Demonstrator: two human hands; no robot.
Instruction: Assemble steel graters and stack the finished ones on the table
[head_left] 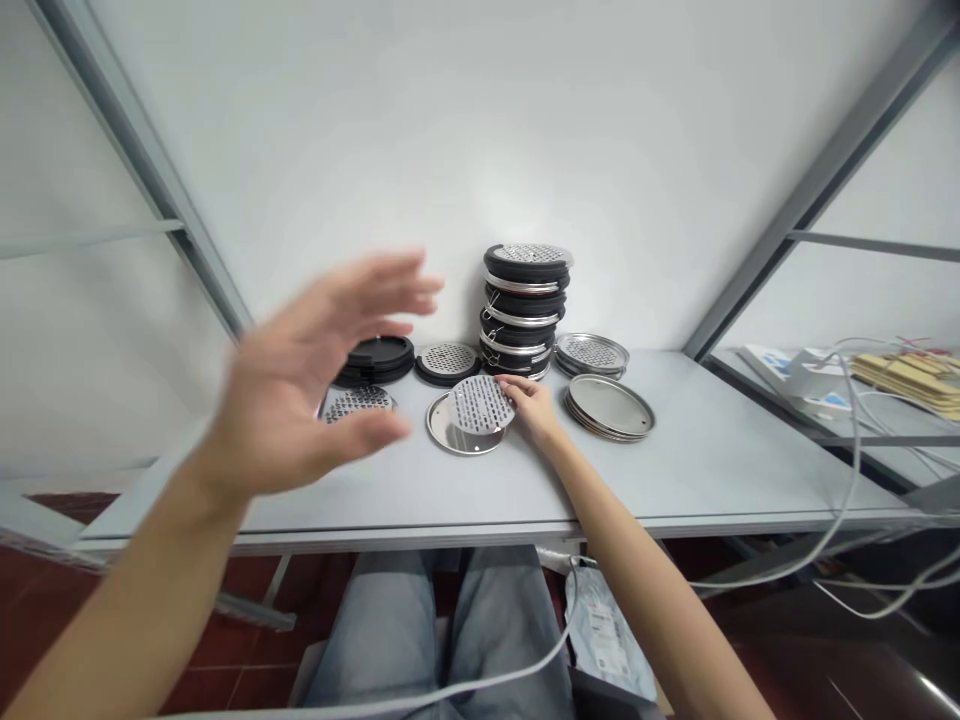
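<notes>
My right hand (531,405) pinches the edge of a round perforated metal plate (480,405). That plate is over a shiny round metal tray (457,440) on the table; whether the two touch I cannot tell. My left hand (300,370) is raised close to the camera, slightly blurred, fingers spread and nothing in it. Partly hidden behind it lies another perforated plate (364,400). A stack of plain round metal trays (611,405) is to the right of my right hand. Behind stands a tall stack of black-rimmed round pieces with metal clips (525,310).
Black rings (382,352) and a black-rimmed perforated disc (448,362) lie along the wall. More perforated plates (592,352) are stacked at back right. A white cable (851,470) loops past the right end of the grey table (720,450). A plastic package (607,630) sits below.
</notes>
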